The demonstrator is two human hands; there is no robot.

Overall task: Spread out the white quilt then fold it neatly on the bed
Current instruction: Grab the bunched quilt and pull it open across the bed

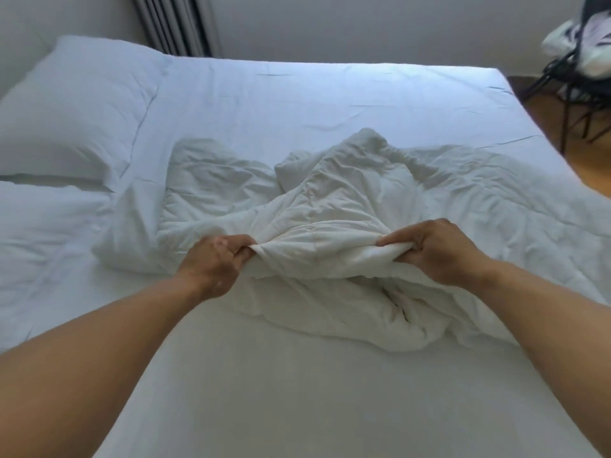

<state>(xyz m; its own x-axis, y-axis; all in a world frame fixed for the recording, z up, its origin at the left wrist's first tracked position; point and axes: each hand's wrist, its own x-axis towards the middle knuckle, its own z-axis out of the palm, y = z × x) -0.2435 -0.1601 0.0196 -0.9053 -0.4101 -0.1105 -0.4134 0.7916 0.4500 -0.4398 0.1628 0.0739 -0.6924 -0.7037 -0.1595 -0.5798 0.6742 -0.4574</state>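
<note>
Both hands, left hand (216, 259) and right hand (436, 251), pinch the crumpled white quilt (330, 206) between them.
Spreading looks barely begun; folding remains.

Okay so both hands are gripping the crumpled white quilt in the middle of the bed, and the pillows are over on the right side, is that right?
One thing is off: the pillows lie on the left side of the bed, not the right, as the head view shows. The rest holds: the left hand and right hand both grip the crumpled white quilt in the middle of the bed.
</note>
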